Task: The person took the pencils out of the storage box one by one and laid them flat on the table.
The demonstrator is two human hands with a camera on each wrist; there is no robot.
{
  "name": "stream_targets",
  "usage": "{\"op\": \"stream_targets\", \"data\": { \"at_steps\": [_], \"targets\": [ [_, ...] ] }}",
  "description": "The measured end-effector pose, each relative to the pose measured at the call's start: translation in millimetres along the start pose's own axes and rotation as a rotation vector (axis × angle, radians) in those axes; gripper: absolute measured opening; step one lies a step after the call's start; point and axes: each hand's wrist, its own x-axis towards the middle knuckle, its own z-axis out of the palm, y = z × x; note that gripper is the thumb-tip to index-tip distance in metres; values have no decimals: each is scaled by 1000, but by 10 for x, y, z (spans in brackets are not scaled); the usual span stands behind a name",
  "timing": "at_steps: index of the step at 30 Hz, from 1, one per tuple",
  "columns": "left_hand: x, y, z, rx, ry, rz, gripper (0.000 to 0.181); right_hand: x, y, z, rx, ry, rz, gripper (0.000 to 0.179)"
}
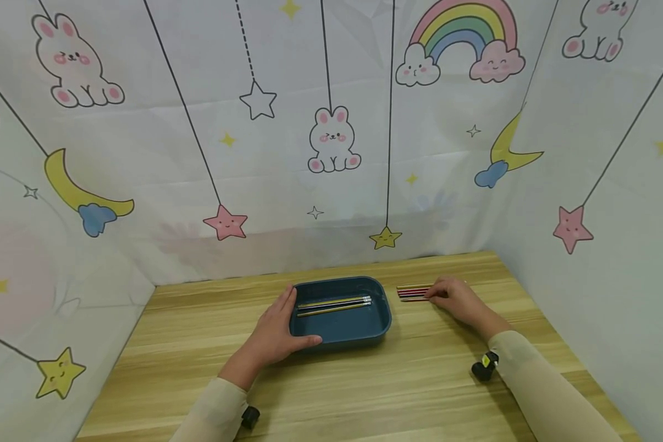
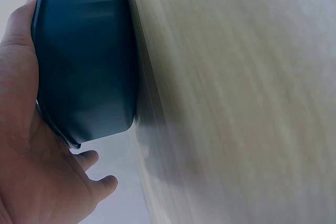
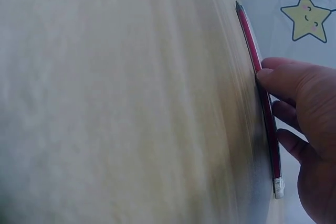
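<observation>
Pencils (image 1: 410, 293) lie on the table (image 1: 364, 393) just right of the blue tray (image 1: 339, 330), one pinched by my right hand (image 1: 457, 299); my left hand (image 1: 276, 331), fingers spread, braces the tray. I'd lift that pencil level, clear of its neighbours.

This looks like a small screened-off tabletop nook; whether it stands in a home, an office or a studio cannot be told. Creased white sheeting (image 1: 199, 37) fills the upper frame and comes down both sides, bordering the back and sides of a wood-grain table (image 1: 392, 393) at the bottom. The sheeting gives a nursery look: a cartoon rainbow (image 1: 457, 27) at upper right, a winking bunny (image 1: 80, 61) at upper left, a yellow moon (image 1: 69, 184) below it, and a smiling pink star (image 1: 572, 228) at right.
</observation>
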Motion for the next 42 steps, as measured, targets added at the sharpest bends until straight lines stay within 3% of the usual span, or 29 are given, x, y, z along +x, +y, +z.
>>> {"op": "stream_targets", "data": {
  "at_steps": [12, 19, 34, 42],
  "targets": [
    [14, -31, -1, 4, 1, 5, 132, 35, -88, -29, 27, 25, 47, 14],
    [10, -56, 12, 5, 10, 20, 133, 73, -236, -25, 75, 37, 34, 11],
    [19, -47, 15, 7, 4, 7, 133, 382, -870, 55, 175, -62, -14, 11],
    [27, -43, 22, 6, 4, 6, 132, 530, -1109, 121, 139, -130, -102, 12]
  ]
}}
